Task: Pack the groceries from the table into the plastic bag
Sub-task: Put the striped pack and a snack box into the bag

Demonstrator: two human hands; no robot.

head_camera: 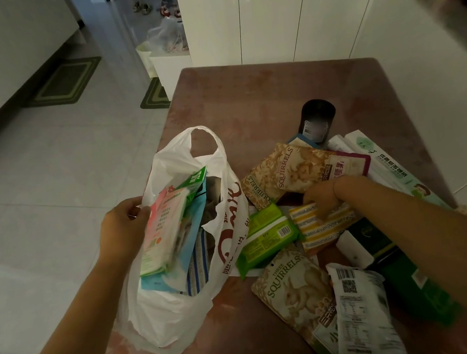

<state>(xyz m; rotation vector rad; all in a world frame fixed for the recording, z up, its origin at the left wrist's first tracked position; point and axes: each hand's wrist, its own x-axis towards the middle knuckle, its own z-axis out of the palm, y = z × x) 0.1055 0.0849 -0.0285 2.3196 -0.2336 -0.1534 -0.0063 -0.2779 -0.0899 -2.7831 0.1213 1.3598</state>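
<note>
A white plastic bag with red print stands at the table's left edge, holding several packs, among them a pink and green one. My left hand grips the bag's left rim and holds it open. My right hand rests on a yellow-and-white striped pack, fingers curled over its top edge. Around it lie a green wipes pack, two Three Squirrels snack bags, a white barcode pouch and a dark green box.
The brown table runs back towards white cabinets. A dark cylinder and long white boxes lie at the right. To the left are a tiled floor with green mats and another bag.
</note>
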